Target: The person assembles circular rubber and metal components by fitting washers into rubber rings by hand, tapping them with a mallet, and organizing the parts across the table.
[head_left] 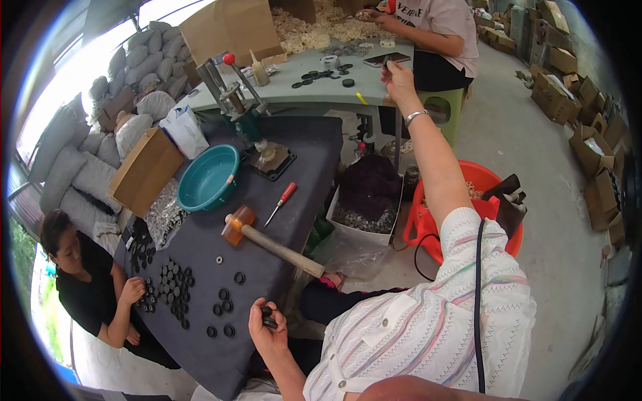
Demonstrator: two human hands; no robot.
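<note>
My left hand [267, 329] is closed around a few black round pieces [269, 318], just off the near edge of the dark-covered table. My right hand [399, 81] reaches far out over the edge of the pale green table. Its fingertips pinch a small black piece [386, 61], partly hidden by the fingers. Several black rings [227, 306] lie on the dark cloth beside my left hand, with a group of black discs [175, 287] farther left. More black parts [326, 73] lie on the pale table, left of my right hand.
A mallet [267, 246], a red-handled screwdriver [281, 204], a teal basin [209, 178] and a hand press [244, 120] stand on the dark table. One co-worker's hand [132, 291] is at the discs; another person sits beyond. A red tub [491, 184] stands beside my right arm.
</note>
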